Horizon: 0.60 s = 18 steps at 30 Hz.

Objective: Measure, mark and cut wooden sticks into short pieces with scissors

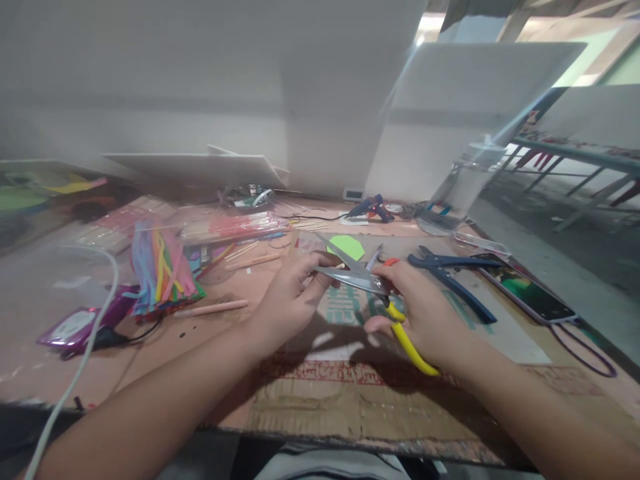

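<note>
Wrapping around the handles of yellow-handled scissors (367, 281), the right hand (417, 307) is holding them above the worktable, blades parted; the left hand (300, 293) is bringing thumb and fingers together beside the blades, though whether it is pinching anything I cannot tell. Blue-handled pliers (453, 265) are lying just right of the right hand, overlapping a smartphone (530, 290); a pump bottle (453, 190) is standing behind them; a glue gun (370, 209) is resting farther back; at left, a bundle of pipe cleaners (163, 270) is lying near a purple packet (75, 328), with a white cable (107, 293) crossing in front; the scissors and left hand are partly covering a lime-green paper piece (350, 247). Red markings are running across the cardboard (310, 410), and green print is showing beneath the hands, neither being legible. The blades are gleaming as tapered metal; the bottle is showing clear walls; the pipe cleaners are looking fuzzy; the cardboard is appearing creased.
</note>
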### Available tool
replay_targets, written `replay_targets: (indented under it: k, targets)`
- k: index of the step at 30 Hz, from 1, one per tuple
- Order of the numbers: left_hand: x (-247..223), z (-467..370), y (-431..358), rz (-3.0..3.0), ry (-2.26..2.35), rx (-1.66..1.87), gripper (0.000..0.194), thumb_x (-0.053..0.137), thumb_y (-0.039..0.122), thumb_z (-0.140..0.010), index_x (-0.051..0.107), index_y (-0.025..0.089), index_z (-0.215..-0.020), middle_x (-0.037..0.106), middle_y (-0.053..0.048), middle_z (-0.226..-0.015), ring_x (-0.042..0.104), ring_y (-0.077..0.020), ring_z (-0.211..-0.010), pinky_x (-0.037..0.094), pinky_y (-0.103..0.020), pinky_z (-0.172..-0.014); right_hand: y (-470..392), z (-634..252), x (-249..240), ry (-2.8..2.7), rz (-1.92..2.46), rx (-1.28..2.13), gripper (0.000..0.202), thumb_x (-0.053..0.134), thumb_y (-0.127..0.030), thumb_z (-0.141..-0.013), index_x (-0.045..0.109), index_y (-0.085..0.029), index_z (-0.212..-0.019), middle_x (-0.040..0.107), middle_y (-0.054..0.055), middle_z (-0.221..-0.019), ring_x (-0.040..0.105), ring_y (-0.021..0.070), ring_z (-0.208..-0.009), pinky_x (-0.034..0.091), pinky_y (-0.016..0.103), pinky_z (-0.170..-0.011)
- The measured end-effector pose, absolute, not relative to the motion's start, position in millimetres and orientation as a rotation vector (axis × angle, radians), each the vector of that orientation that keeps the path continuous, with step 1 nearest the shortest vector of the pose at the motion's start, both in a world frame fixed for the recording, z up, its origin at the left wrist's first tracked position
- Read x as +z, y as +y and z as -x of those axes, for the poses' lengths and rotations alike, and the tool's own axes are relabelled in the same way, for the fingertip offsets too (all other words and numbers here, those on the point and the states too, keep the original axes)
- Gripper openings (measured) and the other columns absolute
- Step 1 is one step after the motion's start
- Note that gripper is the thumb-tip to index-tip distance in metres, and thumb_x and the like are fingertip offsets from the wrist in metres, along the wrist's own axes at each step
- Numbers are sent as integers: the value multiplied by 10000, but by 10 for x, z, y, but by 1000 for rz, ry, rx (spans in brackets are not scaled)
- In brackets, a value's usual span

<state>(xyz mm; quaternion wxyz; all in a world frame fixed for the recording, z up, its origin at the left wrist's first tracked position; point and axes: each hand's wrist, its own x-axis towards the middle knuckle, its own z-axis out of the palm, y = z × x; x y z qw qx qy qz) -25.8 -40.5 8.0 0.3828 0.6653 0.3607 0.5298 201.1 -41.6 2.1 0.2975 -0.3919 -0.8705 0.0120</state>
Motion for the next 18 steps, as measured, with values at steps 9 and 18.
replay_targets:
  k: [9,18]
  targets:
    - [43,265,-407,-1758,910,1328,294,593,456,-944,630,205,-795,658,-32,-749,682,-193,-808,530,-283,-648,-423,-2014,20,-2325,1014,-10,591,714,-563,-850,554,-134,-1223,593,120,-1004,575,286,-893,476,396,-762]
    - [37,271,-407,-1788,906,1253,283,542,419,-975,646,204,-824,678,-35,-795,673,-181,-787,529,-299,-708,-433,-2004,34,-2324,1036,-9,586,708,-577,-850,562,-146,-1218,607,121,-996,579,290,-892,482,407,-763]
